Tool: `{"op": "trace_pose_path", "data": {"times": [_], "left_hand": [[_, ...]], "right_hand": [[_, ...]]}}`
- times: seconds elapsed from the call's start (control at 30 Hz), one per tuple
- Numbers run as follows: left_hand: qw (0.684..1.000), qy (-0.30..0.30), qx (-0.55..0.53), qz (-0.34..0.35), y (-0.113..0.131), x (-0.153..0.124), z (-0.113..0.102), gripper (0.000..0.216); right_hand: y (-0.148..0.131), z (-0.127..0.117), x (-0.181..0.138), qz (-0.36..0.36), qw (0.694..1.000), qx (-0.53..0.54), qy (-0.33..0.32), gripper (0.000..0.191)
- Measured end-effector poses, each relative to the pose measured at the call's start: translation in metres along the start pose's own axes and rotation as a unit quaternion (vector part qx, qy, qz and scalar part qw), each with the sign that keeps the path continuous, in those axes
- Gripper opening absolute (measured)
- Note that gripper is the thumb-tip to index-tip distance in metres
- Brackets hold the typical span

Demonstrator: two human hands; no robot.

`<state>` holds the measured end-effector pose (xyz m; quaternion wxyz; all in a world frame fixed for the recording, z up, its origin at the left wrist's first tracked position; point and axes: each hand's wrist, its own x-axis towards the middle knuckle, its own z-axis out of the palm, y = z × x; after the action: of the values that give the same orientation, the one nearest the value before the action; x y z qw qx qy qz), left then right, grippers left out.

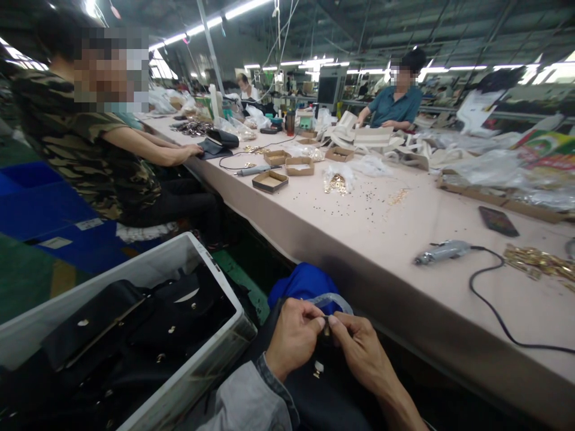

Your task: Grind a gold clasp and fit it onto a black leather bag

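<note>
My left hand [294, 335] and my right hand [359, 341] meet above my lap, thumbs and fingertips pinched together. Between them is a small dark piece with a gold-coloured metal fitting [327, 328]; its exact kind is too small to make out. Below the hands a black bag [335, 392] rests on my lap, with a shiny metal clasp [318, 369] on its front. A clear plastic strip [339, 301] curves behind my fingers, over blue cloth [305, 281].
On my left stands a grey-white crate [242, 326] full of black bags. The long table [381, 263] carries an electric screwdriver [442, 252], phone [498, 221], gold-coloured hardware [539, 262] and small cardboard boxes [300, 166]. Co-workers sit at left [81, 137] and across [398, 105].
</note>
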<state>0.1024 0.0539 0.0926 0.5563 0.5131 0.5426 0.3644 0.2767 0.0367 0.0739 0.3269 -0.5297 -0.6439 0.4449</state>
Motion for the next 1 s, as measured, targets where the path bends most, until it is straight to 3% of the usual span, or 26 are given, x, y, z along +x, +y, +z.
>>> {"op": "trace_pose_path", "data": {"times": [0.6, 0.83, 0.93, 1.0], "left_hand": [[0.994, 0.034, 0.100, 0.014, 0.009, -0.004, 0.001, 0.021], [0.992, 0.038, 0.117, 0.021, 0.011, 0.000, 0.004, 0.022], [0.993, 0.047, 0.107, -0.006, 0.011, 0.005, 0.005, 0.020], [0.994, 0.045, 0.093, -0.027, 0.009, 0.008, 0.005, 0.016]], "right_hand": [[0.000, 0.016, 0.000, -0.039, 0.992, -0.076, 0.089, 0.051], [-0.003, 0.020, 0.005, -0.015, 0.993, -0.076, 0.094, 0.050], [-0.004, 0.012, 0.007, 0.009, 0.996, -0.055, 0.067, 0.050], [-0.005, 0.003, 0.005, 0.016, 1.000, -0.022, 0.005, 0.044]]}}
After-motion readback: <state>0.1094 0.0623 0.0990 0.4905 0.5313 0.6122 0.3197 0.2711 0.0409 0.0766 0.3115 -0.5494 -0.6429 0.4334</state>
